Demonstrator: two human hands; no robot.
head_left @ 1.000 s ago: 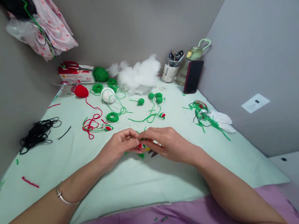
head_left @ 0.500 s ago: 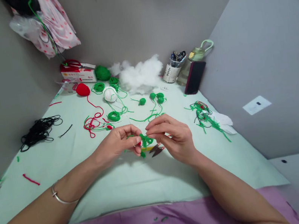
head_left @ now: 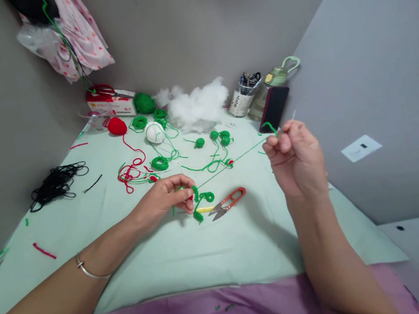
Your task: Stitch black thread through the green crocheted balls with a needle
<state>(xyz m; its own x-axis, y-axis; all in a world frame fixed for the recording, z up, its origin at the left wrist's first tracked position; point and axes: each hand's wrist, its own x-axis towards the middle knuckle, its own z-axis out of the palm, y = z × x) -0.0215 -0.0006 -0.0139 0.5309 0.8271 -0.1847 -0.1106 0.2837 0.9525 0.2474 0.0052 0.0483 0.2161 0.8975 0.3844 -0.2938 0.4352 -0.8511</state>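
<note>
My left hand point(head_left: 168, 196) rests low over the pale green cloth point(head_left: 169, 249), fingers pinched on a small green and red crochet piece point(head_left: 190, 194). A taut green yarn strand point(head_left: 230, 162) runs from that piece up to my right hand point(head_left: 293, 156), which is raised and closed on the strand's end, with a thin needle tip showing above the fingers. Red-handled thread snips point(head_left: 228, 202) lie on the cloth just right of my left hand.
Farther back lie green yarn coils point(head_left: 159, 163), tangled red yarn point(head_left: 128, 173), a white ball point(head_left: 154, 132), white stuffing point(head_left: 196, 105), a red box point(head_left: 110, 103), a pen cup point(head_left: 242, 98), a bottle point(head_left: 274, 79) and a dark phone point(head_left: 272, 108). Black yarn point(head_left: 53, 184) lies at the left.
My right hand has left the crochet piece and risen up and to the right, drawing the green strand taut. The snips it covered now show. My left hand has stayed put.
</note>
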